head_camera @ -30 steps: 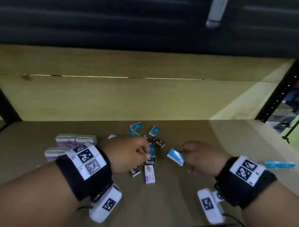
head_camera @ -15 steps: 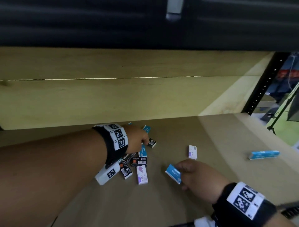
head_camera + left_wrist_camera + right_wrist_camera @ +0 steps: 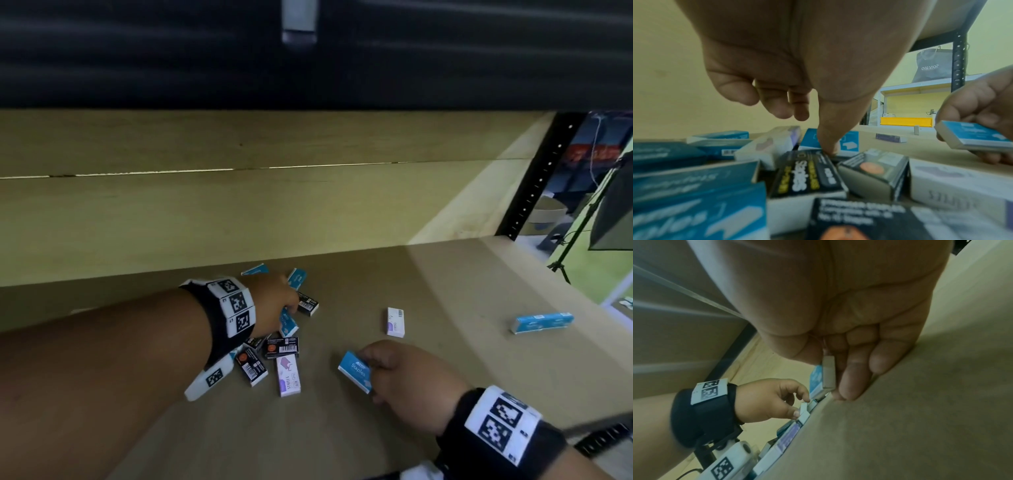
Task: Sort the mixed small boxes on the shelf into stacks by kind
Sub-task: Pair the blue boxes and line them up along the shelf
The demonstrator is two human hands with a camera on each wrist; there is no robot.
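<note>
Blue staples box [image 3: 354, 370] pinched in right hand's fingers [image 3: 371, 358].

Box cluster [image 3: 274, 346] sits left on the shelf [image 3: 445, 377]; a lone box [image 3: 395, 321] right of it; another, perhaps a stack [image 3: 543, 322], farthest right

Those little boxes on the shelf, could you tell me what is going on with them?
A person is sorting staple boxes by kind. The right hand holds a blue box just above the shelf. The left hand reaches into the mixed pile, thumb touching a black box. A blue stack sits far right.
</note>
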